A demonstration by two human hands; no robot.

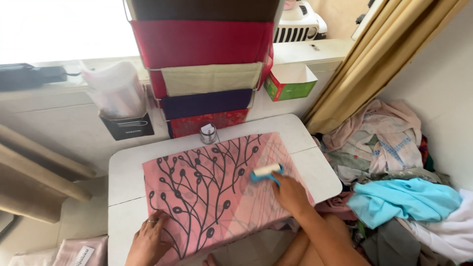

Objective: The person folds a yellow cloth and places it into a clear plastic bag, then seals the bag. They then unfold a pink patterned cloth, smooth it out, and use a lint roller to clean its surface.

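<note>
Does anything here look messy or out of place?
Yes: a loose heap of clothes lies jumbled right of the white table, unfolded. On the table things look orderly: the pink patterned cloth lies flat, left hand pressing its corner, right hand holding a blue lint roller.

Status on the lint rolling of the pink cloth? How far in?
Done: pink branch-print cloth lies spread flat on the white table. In hand: right hand runs a blue-handled lint roller near the cloth's right side; left hand pins the near left edge. Left: can't tell which parts are already rolled; the heap of clothes on the right isn't on the table.
</note>
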